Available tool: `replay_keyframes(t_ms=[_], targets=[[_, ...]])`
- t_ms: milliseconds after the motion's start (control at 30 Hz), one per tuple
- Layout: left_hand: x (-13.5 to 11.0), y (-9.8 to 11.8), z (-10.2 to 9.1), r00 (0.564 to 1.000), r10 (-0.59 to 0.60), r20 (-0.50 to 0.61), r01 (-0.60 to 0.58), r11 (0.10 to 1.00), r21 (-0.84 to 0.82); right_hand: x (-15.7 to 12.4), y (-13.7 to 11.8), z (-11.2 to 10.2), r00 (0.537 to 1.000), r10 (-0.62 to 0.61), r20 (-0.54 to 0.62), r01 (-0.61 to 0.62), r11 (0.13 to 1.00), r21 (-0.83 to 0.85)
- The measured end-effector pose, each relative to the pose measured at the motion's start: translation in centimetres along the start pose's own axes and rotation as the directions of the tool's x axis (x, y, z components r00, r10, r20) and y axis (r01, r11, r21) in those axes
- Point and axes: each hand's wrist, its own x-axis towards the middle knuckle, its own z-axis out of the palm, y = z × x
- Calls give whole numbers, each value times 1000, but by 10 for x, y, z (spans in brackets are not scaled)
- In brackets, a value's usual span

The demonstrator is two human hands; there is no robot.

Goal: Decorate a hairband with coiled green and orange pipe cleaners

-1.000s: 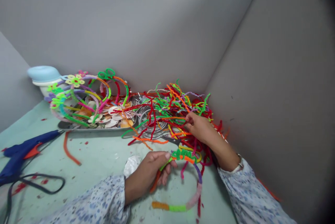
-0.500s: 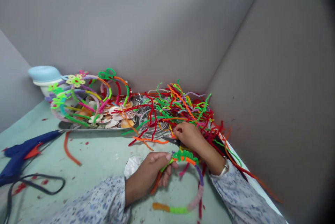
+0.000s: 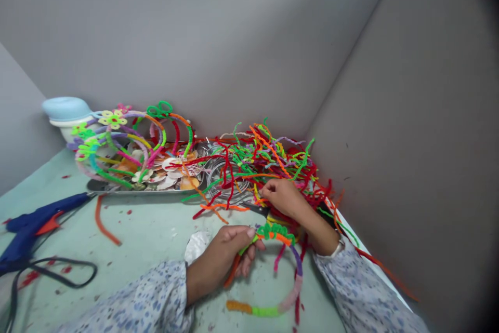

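Observation:
My left hand (image 3: 232, 247) is closed around one end of a headband wrapped in coloured pipe cleaners (image 3: 299, 270). The band curves down to the right, its orange tip pointing left just above the table. Green pipe-cleaner loops (image 3: 275, 231) bunch along its top, beside my thumb. My right hand (image 3: 281, 195) reaches over the front of a tangled heap of loose pipe cleaners (image 3: 268, 154). Its thumb and fingertips are pinched together beside a yellow and orange strand; what lies between them is hidden. Dark-handled scissors (image 3: 257, 209) lie partly covered just below the fingertips.
Several flower-topped headbands (image 3: 156, 115) stand on a metal tray (image 3: 144, 191) of shells. A wire coil (image 3: 224, 180) sits beside it. To the left are a blue glue gun (image 3: 42, 213) with its cable, an orange pipe cleaner (image 3: 102, 224) and a blue-lidded container (image 3: 68, 112). Grey walls enclose the table.
My right hand has shifted slightly up and forward at the heap's edge, its fingers still pinched. The left hand and headband have barely moved. Strands near the right hand have shifted a little.

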Motion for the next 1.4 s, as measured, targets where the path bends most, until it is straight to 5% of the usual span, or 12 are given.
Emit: replay_keyframes(t_ms=[167,267,367,567,833,1000,1200,1267,1400], targets=[[0,1,0,1000,-8,6,8,1000,-2,-1,4,-25,998,23,65,-38,972,230],[-1,1,1,1000,-12,-5,12,1000,-15,-3,2,-36,986,19,165,-112,807,579],[-1,0,1,1000,-7,-12,8,1000,15,-6,1,-43,973,-19,230,-156,681,715],[-1,-2,2,998,41,-47,-36,995,98,-8,-2,-48,988,23,154,-103,839,534],[0,2,-2,979,143,-146,-119,980,160,-7,-7,-49,995,-44,-88,91,765,637],[0,2,-4,980,153,-125,-122,967,225,-10,-5,-47,979,-144,-144,178,949,258],[2,0,-5,984,144,-106,-118,969,215,-10,-4,-33,935,-246,-254,224,968,-113],[3,0,-6,985,139,-100,-118,974,194,-12,-6,-32,946,-266,-187,237,957,-166],[4,0,-7,985,140,-100,-122,978,170,-20,-9,-28,931,-329,162,352,924,-149]])
